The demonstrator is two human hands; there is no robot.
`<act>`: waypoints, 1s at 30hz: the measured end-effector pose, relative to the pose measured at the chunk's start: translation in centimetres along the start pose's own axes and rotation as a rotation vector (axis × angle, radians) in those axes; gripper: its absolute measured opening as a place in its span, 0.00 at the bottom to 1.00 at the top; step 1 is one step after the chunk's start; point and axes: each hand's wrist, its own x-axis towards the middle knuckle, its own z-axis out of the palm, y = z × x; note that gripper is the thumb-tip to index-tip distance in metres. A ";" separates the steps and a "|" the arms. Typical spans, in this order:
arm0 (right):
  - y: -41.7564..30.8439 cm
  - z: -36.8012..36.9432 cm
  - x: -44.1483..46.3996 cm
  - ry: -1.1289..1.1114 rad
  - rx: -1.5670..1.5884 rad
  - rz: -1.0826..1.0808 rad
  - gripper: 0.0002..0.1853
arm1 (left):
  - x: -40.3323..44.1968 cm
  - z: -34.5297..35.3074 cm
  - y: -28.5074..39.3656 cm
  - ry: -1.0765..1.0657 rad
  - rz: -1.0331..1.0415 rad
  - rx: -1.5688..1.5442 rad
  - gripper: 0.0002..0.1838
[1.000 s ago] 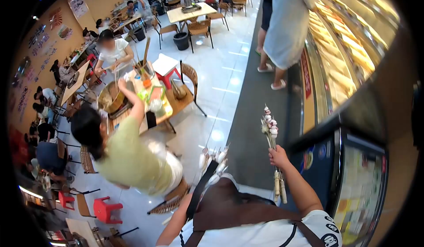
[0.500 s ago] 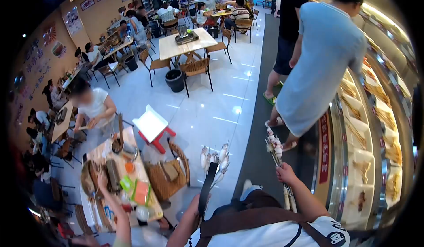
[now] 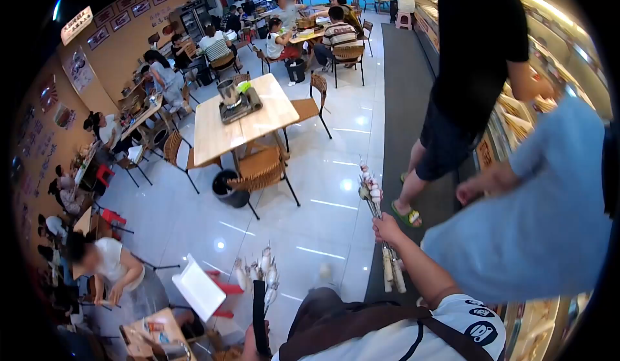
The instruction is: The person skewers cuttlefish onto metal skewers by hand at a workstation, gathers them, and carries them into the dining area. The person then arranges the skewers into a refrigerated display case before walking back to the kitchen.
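Observation:
My right hand (image 3: 387, 228) is closed around a bundle of skewers (image 3: 371, 190); pale and reddish food pieces sit at the top, and the thick pale handles hang below the fist. At the lower middle, my left hand (image 3: 250, 343) shows only in part, beside a black strap (image 3: 259, 316). White skewered food pieces (image 3: 266, 276) stand upright just above that strap. Whether the left fingers grip these skewers is hidden.
Two people, in black (image 3: 475, 57) and light blue (image 3: 523, 232), stand at the right beside a lit display case (image 3: 516, 119). Ahead are a wooden table (image 3: 274, 106), chairs and a black bin (image 3: 229, 190). A white tray (image 3: 200, 288) rests on a red stool at lower left.
The view has moved forward along the aisle. The wooden table and the two standing people are nearer. The hot pot table has dropped mostly out of view. Both skewer bundles remain in view.

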 end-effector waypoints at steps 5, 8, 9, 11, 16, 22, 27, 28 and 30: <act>-12.2 -3.2 20.4 0.115 -0.244 -0.159 0.09 | 12.9 10.4 15.7 0.000 0.237 0.098 0.13; -18.7 -9.4 28.2 0.082 -0.041 -0.103 0.09 | 19.0 20.0 31.0 -0.341 0.202 0.108 0.14; -23.9 -10.9 28.3 0.075 0.093 -0.091 0.08 | 17.3 25.3 37.9 -0.441 0.168 -0.004 0.13; -28.1 -14.0 33.0 0.099 0.119 -0.071 0.09 | 20.9 31.5 48.6 -0.657 0.215 0.043 0.13; -35.3 -23.1 45.9 0.283 0.059 -0.076 0.08 | 28.8 48.4 66.3 -0.875 0.192 0.065 0.14; -47.5 -33.4 67.3 0.324 0.196 -0.041 0.07 | 36.4 69.2 81.4 -0.963 0.120 -0.047 0.14; -60.5 -42.2 83.1 0.337 0.249 -0.096 0.08 | 42.5 84.4 94.8 -1.099 0.129 -0.044 0.16; -63.0 -43.8 86.1 0.325 0.261 -0.134 0.08 | 44.2 87.6 97.4 -1.107 0.164 -0.013 0.16; -67.9 -47.1 91.5 0.346 0.280 -0.171 0.08 | 47.8 94.9 102.9 -1.139 0.183 0.036 0.17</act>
